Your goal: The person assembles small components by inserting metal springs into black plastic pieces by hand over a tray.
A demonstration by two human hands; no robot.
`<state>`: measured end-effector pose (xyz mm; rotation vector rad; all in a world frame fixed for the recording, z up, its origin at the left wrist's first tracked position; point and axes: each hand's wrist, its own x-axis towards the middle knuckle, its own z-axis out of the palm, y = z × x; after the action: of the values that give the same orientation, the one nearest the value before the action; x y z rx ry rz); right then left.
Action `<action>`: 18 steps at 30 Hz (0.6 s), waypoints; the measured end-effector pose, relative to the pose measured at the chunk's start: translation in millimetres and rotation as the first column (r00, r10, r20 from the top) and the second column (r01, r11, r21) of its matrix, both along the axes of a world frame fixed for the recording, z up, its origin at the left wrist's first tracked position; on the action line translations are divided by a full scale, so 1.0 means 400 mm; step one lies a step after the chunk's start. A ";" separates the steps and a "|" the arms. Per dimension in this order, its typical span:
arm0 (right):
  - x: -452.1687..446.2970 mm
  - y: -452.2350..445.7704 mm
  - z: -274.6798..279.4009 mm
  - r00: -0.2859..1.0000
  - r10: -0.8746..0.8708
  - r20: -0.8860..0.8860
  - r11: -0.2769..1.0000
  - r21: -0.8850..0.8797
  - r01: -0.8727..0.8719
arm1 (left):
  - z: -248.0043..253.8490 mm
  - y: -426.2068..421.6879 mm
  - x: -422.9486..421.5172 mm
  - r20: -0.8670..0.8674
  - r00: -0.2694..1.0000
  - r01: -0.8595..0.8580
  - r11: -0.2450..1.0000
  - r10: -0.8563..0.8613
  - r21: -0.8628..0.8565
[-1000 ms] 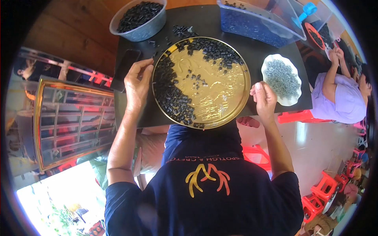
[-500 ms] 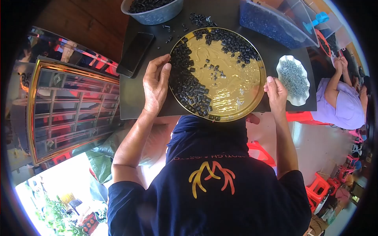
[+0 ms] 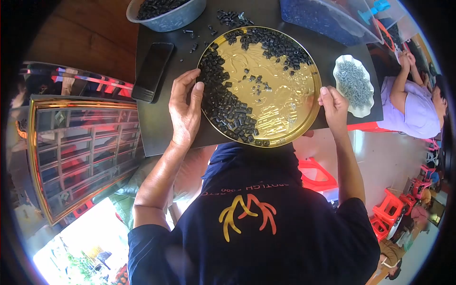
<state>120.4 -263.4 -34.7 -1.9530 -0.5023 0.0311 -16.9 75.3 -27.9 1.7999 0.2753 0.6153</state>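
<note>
A round gold tray [image 3: 285, 109] rests on the dark table and juts slightly past its front edge. Small black plastic pieces [image 3: 228, 111] are heaped along its left and far sides, with a few tiny bits near the middle. At the tray's left rim is my left hand [image 3: 185, 109], its fingers bent against the edge and the thumb raised beside them. My right hand [image 3: 336, 109] has curled fingers at the right rim, thumb on top; its fingertips' grip is partly hidden. Close to it stands a white scalloped dish [image 3: 343, 107] of small metallic or clear pieces.
A black phone [image 3: 153, 71] lies left of the tray. Behind are a bowl [image 3: 175, 23] of black pieces, a loose pile [image 3: 232, 19] and a clear plastic bin [image 3: 327, 26]. Another person in a purple top [image 3: 408, 111] sits at the right. Red stools [image 3: 387, 209] stand beyond.
The view has turned and shifted a little, so the table looks tilted. Both hands stay at the tray's rim. The tray's pieces look nearly unchanged.
</note>
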 end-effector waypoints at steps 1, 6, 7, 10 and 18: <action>-0.001 0.003 0.002 1.000 -0.007 0.000 1.000 0.013 0.007 | -0.002 0.000 0.000 -0.002 1.000 0.001 1.000 -0.001 0.012; -0.006 -0.008 0.000 1.000 -0.002 -0.003 1.000 0.006 0.002 | -0.001 0.000 0.005 -0.009 1.000 -0.010 0.994 0.011 0.105; -0.006 -0.005 0.005 1.000 0.011 -0.003 1.000 0.015 -0.011 | -0.003 0.003 0.004 -0.012 1.000 -0.016 0.991 0.018 0.131; -0.005 -0.005 0.018 0.998 0.008 -0.062 1.000 0.021 -0.006 | -0.009 0.007 0.006 -0.005 1.000 -0.016 0.989 0.017 0.149; -0.006 -0.014 0.036 0.995 0.046 -0.088 0.998 0.043 -0.042 | -0.005 0.005 0.004 -0.005 1.000 -0.005 0.991 0.005 0.134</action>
<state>117.8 -269.1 -20.2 -1.8914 -0.4832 0.1341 -15.2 77.4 -29.7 1.9307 0.2471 0.6452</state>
